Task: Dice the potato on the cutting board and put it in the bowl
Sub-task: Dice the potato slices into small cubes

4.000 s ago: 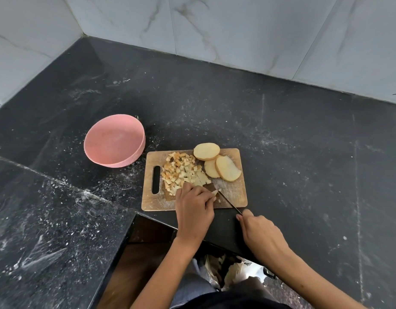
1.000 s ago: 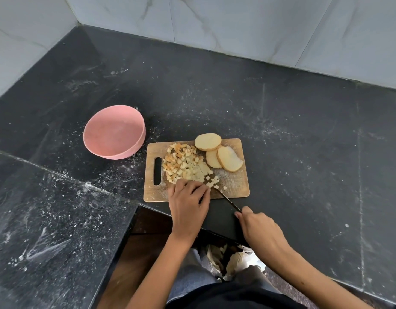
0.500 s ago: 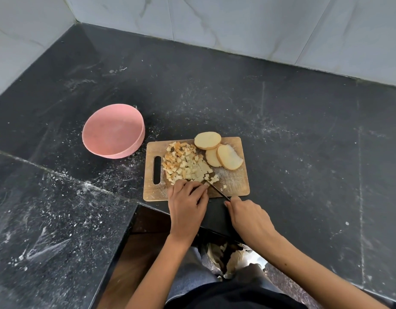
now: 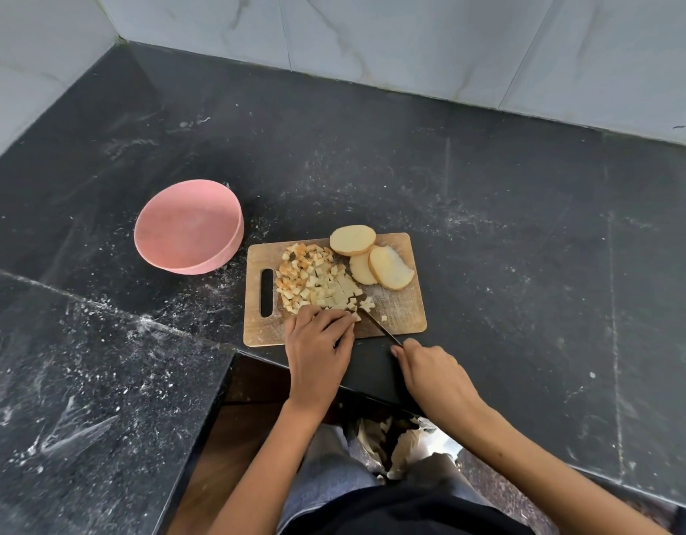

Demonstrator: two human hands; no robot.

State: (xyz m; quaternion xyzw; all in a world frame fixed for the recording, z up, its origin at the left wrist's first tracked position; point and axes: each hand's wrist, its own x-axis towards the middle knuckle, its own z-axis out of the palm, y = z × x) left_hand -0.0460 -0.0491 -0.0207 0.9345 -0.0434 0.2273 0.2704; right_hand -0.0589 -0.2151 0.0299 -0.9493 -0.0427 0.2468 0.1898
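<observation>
Dusty black stone counter (image 4: pixel 488 225) in a corner of pale marbled wall tiles (image 4: pixel 411 44), wooden cutting board (image 4: pixel 401 310) with potato cubes (image 4: pixel 318 281) and slices (image 4: pixel 372 256), pink bowl (image 4: pixel 187 225) beside it, left hand (image 4: pixel 320 341) curled over a potato piece, right hand (image 4: pixel 430 370) gripping a knife (image 4: pixel 380 326)

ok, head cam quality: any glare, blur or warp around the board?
Head view: soft even light, faint sheen on the black stone counter, no harsh glare; wide-angle bends the tile line; wooden cutting board, diced potato and pink round bowl sharp; thin knife blade slightly soft.
</observation>
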